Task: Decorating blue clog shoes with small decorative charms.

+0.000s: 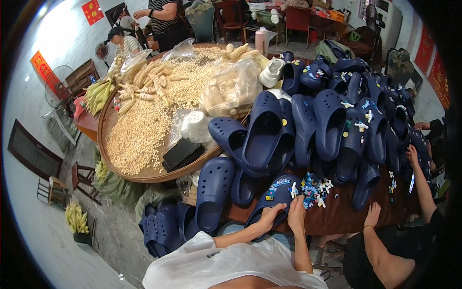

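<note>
Dozens of navy clogs fill the frame's right half; a corn basket (pixel 144 139) sits upper left. At lower centre, the left hand (pixel 270 215) grasps a clog (pixel 275 195) on the worktop (pixel 337 219), fingers curled over its edge. The right hand (pixel 297 215) lies flat, released, beside the charms (pixel 314 188). Judged step: decorating; next calls for picking one charm precisely.

Clear plastic bags (pixel 231 86) on round tray beside corn; red rectangular wall signs (pixel 45 72) left, right (pixel 424 47).
</note>
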The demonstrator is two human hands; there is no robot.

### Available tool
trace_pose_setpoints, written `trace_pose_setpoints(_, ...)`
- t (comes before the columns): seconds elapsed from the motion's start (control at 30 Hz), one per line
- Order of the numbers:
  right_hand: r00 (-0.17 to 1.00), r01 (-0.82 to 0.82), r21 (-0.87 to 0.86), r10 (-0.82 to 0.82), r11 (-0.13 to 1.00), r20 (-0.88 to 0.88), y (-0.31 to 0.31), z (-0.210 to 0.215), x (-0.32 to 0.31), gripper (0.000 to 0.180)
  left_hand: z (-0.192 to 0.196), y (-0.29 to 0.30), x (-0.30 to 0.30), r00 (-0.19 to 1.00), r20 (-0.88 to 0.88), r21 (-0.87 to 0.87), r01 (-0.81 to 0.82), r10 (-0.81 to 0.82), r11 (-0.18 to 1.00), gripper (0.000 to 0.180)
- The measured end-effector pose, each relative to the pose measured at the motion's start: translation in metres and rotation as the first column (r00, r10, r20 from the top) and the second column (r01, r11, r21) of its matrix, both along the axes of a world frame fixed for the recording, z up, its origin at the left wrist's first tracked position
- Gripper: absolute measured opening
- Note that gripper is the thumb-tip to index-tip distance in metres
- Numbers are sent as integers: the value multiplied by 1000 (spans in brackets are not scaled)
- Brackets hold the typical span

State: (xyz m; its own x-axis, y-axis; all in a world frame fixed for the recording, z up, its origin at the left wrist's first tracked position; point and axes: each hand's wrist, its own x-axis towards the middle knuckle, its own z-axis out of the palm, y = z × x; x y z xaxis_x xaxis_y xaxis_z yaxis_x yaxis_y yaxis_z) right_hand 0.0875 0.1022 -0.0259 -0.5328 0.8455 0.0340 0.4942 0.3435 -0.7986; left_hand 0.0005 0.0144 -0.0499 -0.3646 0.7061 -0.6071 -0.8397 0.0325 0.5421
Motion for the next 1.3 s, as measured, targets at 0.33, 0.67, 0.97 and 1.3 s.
trace_pose_setpoints(0.33,986,70,83,-56,994,-154,0,-17,0,27,5,0,-4,999,27,90,-35,32,995,40)
trace_pose_setpoints(0.67,991,25,-353,-68,935,-111,14,-13,5,33,16,-1,-5,996,92,110,-22,12,994,41)
trace_pose_setpoints(0.97,997,17,-73,-23,997,-75,4,-17,2,27,11,1,-1,996,59,58,-69,66,996,39)
trace_pose_setpoints(1.3,987,53,-360,-103,932,-122,7,-17,1,37,24,-1,-10,997,79,48,-17,13,999,28)
